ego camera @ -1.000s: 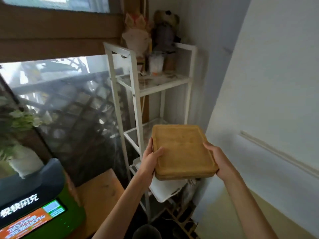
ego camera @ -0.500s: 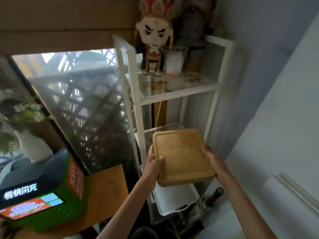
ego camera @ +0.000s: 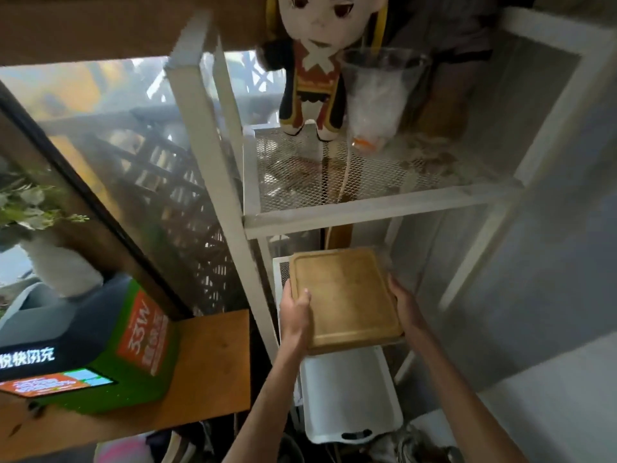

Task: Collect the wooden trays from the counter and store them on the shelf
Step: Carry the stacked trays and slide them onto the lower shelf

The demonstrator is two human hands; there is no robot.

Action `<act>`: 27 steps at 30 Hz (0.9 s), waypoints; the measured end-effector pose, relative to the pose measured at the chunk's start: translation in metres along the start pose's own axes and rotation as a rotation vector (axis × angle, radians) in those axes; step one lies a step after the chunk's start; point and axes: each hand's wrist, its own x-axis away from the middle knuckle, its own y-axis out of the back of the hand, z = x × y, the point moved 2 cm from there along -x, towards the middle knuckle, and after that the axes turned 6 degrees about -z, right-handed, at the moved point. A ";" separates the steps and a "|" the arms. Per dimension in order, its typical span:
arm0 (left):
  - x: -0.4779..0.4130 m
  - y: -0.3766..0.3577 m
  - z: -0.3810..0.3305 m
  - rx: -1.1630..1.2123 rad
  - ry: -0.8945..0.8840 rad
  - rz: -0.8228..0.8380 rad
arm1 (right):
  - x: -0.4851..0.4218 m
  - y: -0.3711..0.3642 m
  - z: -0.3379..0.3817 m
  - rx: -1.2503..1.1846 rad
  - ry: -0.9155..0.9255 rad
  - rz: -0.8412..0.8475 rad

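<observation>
tray (ego camera: 345, 297) of pale wood is gripped at both long edges; the left hand (ego camera: 295, 312) is closed on its left rim with the thumb laid over the top face and the fingers hidden beneath, while the right hand (ego camera: 402, 304) is pressed along its right rim, the fingers curled under the edge; the tray is held nearly flat, tilted slightly, with its far end inside the middle level of the white metal shelf (ego camera: 230, 182) and its near end still out past the front rail; whether the far end is resting on the mesh cannot be told; directly below the grip, a white plastic tray (ego camera: 350, 394) with a slot handle is seen on a lower level, and nothing is seen in it; above the grip, on the upper mesh level, a plush doll (ego camera: 315, 61) is stood beside a clear glass cup (ego camera: 377, 95) in which something white is held; to the left of the grip, a green box (ego camera: 110, 349) is set on a wooden counter (ego camera: 213, 362).
</observation>
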 end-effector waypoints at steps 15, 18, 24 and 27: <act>-0.065 -0.003 0.016 -0.076 0.035 -0.183 | -0.067 -0.043 0.000 -0.031 -0.043 0.026; -0.071 -0.002 0.021 -0.085 0.047 -0.167 | -0.076 -0.043 -0.007 -0.013 -0.037 0.018; -0.078 0.001 0.023 -0.148 0.015 -0.208 | -0.083 -0.048 -0.013 0.006 -0.019 -0.036; -0.077 0.003 0.025 -0.187 0.001 -0.251 | -0.072 -0.051 -0.008 0.054 0.028 -0.086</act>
